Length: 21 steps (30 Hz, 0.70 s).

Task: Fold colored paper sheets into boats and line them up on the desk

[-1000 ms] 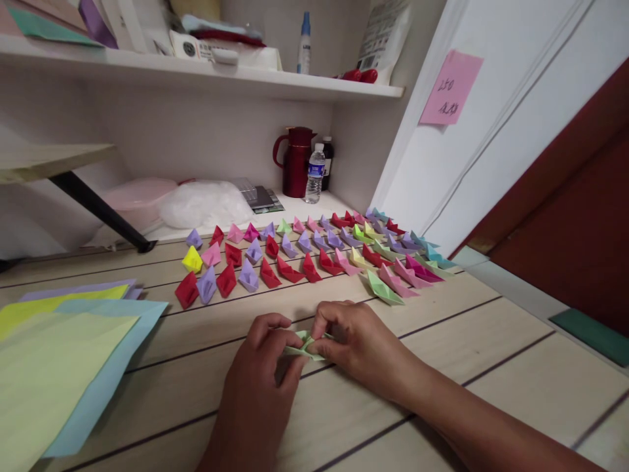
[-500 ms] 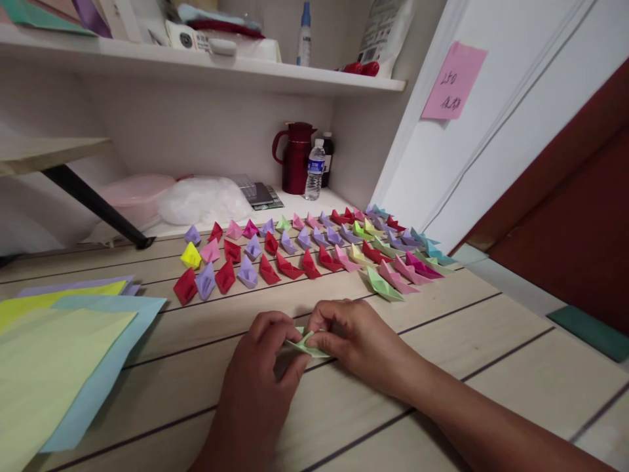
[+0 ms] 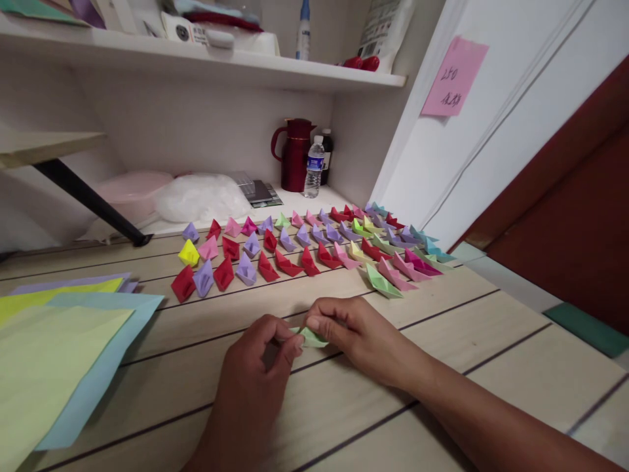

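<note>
Between my hands, just above the wooden table (image 3: 442, 347), is a small light green folded paper boat (image 3: 311, 338). My left hand (image 3: 263, 357) pinches its left end with thumb and index finger. My right hand (image 3: 351, 328) grips the upper right part, thumb against the paper and fingers curled behind it. The fingertips cover some of its folds. Beyond my hands stand rows of folded paper boats in several colours, among them a red boat (image 3: 183, 283) at the left front and a green boat (image 3: 384, 282) at the right front.
A stack of coloured paper sheets (image 3: 59, 367) lies at the left. Behind the boats are a black table leg (image 3: 93, 200), a white plastic bag (image 3: 201, 198), a dark red jug (image 3: 295, 156) and a water bottle (image 3: 313, 168). A shelf (image 3: 221, 65) runs above.
My left thumb and index finger have closed on the green boat's left end. The boat's paper now looks more upright and folded together. My right thumb has shifted slightly upward.
</note>
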### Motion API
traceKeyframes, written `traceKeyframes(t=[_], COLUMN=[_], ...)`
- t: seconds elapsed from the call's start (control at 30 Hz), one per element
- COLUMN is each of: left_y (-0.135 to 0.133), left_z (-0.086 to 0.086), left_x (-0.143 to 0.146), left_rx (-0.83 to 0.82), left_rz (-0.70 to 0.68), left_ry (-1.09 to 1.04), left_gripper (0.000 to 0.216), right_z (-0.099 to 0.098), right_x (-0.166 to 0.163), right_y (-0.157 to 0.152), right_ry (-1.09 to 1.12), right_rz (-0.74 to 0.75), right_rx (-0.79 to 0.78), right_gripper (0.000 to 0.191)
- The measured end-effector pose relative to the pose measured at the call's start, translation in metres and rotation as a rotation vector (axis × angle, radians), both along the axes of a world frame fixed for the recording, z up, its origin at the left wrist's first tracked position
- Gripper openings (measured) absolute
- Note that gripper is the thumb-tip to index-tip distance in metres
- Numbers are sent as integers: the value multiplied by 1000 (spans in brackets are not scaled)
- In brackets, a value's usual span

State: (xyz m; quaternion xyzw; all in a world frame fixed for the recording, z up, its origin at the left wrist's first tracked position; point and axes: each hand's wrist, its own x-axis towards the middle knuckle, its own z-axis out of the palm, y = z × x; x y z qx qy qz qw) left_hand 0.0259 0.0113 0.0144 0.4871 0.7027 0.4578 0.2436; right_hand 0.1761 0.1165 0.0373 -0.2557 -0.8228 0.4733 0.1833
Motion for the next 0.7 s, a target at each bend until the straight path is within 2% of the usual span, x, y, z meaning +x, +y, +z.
traceKeyframes(t=[0.1,0.17,0.23,0.33,0.37,0.5,0.7], left_y=[0,0,0,0,0,-1,-3], left_z=[0,-1,-2,-2,-1,3,6], left_x=[2,3,5,6,6,5,6], left_rx=[-13,-1,33,77,78,30,46], left_rz=[5,31,61,96,110,163,152], left_ry=[-32,-34,-40,-34,-27,-24,-36], left_gripper=[19,19,20,20,20,22,21], right_z=[3,4,4,0,-1,-4,-7], right_x=[1,0,-1,-4,-5,-6,-6], right_y=[1,0,0,-1,-1,0,2], right_ry=[49,85,98,71,60,41,76], right_rz=[19,15,-4,-75,-101,-152,-138], right_rx=[-7,-25,-90,-164,-166,-170,-314], right_gripper=[41,43,36,48,47,23,31])
